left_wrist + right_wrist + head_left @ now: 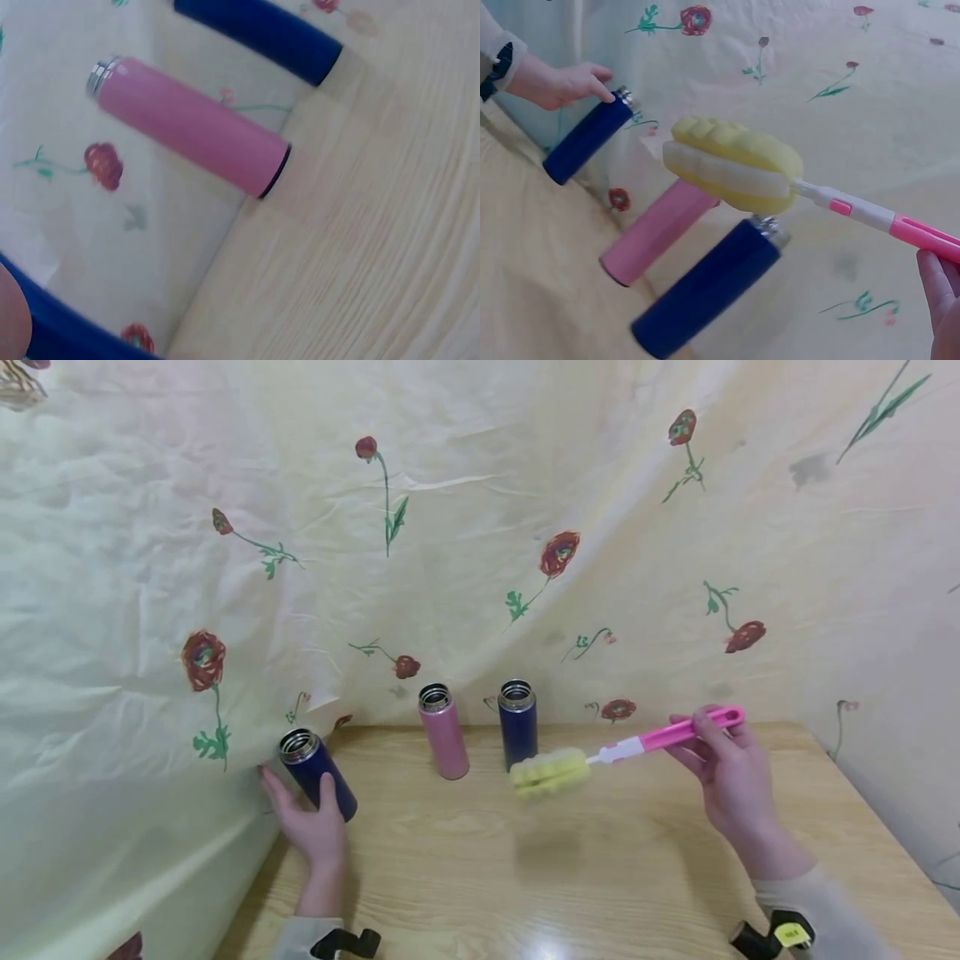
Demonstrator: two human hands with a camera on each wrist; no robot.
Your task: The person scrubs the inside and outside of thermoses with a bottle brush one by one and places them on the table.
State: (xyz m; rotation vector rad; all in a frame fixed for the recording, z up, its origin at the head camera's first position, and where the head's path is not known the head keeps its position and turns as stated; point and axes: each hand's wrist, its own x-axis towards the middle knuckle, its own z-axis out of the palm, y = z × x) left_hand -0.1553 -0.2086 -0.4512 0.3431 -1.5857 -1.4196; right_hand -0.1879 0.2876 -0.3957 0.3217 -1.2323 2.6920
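Your left hand (315,833) is clamped round the upper part of a blue bottle (311,767), thumb on the side facing your other hand, fingers on the outer side. The forearm comes up from below with the palm turned inward. The bottle slants in the head view, but whether it truly tilts or stands square on its base, you cannot tell from here. If your thumb slackened or the wrist rolled outward, it could topple towards the patterned cloth (465,585) beside your fingers.

Your right hand (731,777) pinches the pink end of the bottle brush (622,749), the wrist angled in towards your left hand. The two hands are well apart. Held so near its tail, the brush may swivel in your fingers if the yellow sponge head (551,772) meets resistance.

That head hangs above the wooden table (450,868), between your hands and on the right hand's side. Beyond it, the second blue bottle (520,722) stands uncapped, partly masked by the sponge; contact between them is unclear. A careless inward sweep of your right hand could knock it over, and perhaps the pink bottle (444,739), which stands between it and your left hand.

Farthest from both hands, the cloth rises behind the bottles.
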